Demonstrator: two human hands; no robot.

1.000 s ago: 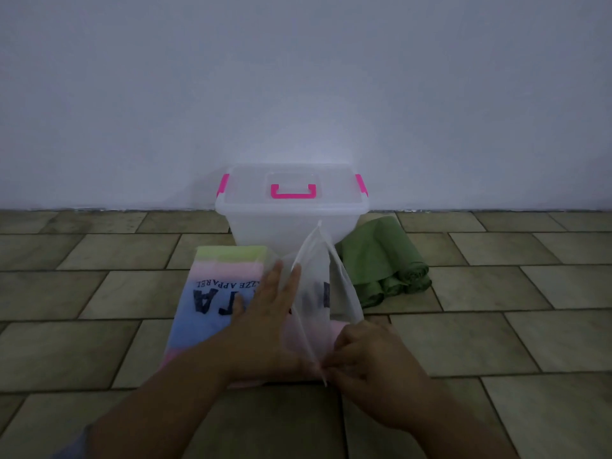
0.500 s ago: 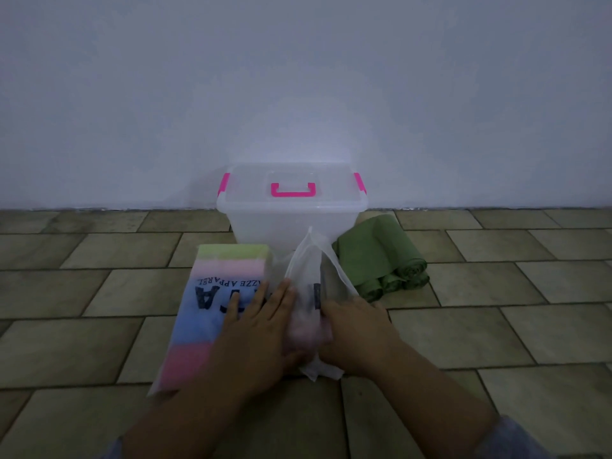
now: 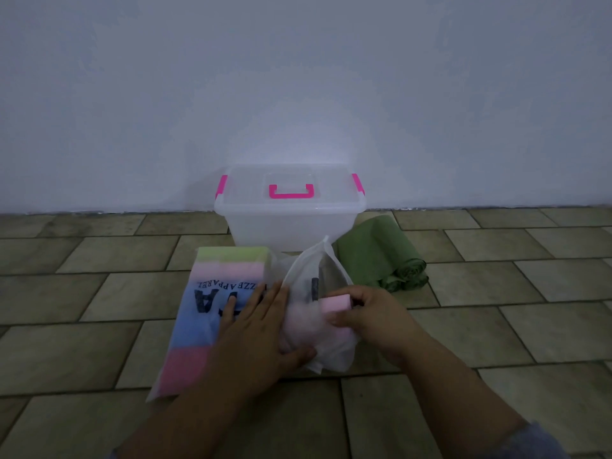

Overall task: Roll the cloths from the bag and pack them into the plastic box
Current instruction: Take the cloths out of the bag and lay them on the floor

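While my left hand (image 3: 261,329) lay flat, fingers spread, pressing the translucent bag (image 3: 318,276) against the tiled floor (image 3: 496,326), my right hand (image 3: 374,321) pinched a folded pink cloth (image 3: 334,304) at the bag's raised mouth, thumb below, fingers curled over. Stacked cloths (image 3: 228,270) showed through the bag's printed side. Behind stood the plastic box (image 3: 291,223), lid closed, against the wall (image 3: 298,77). Green rolled cloths (image 3: 381,260) lay just right of it.

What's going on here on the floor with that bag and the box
A person is pulling a folded pink cloth out of a translucent bag with the right hand, while the left hand presses the bag flat. The plastic box behind is closed, with rolled green cloths beside it.
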